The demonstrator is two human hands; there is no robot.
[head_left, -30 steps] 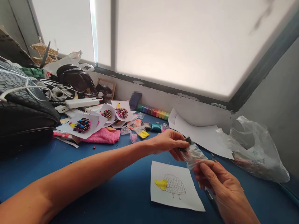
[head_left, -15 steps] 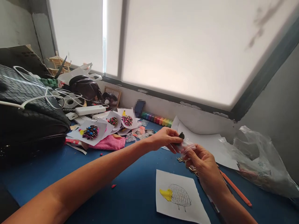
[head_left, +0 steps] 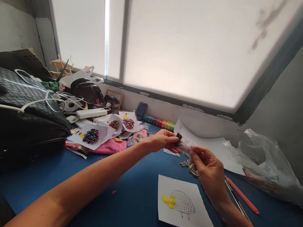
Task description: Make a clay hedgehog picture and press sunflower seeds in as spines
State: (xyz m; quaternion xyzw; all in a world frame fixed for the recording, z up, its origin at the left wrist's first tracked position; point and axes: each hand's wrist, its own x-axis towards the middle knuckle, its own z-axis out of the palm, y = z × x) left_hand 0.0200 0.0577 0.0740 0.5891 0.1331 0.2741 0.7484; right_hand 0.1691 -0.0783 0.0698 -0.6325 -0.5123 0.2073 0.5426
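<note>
Just crinkled plastic (head_left: 188, 144), dark lump (head_left: 179, 136)

The left arm (head_left: 94, 171) is bare from the lower left corner of the frame up to the left hand (head_left: 165, 140), broad near the edge and tapering to a slim end. That hand, near the centre, is ungloved. The right hand (head_left: 210, 168), right of centre, and the right forearm (head_left: 231, 210), cut off by the bottom edge, are bare too.
</note>
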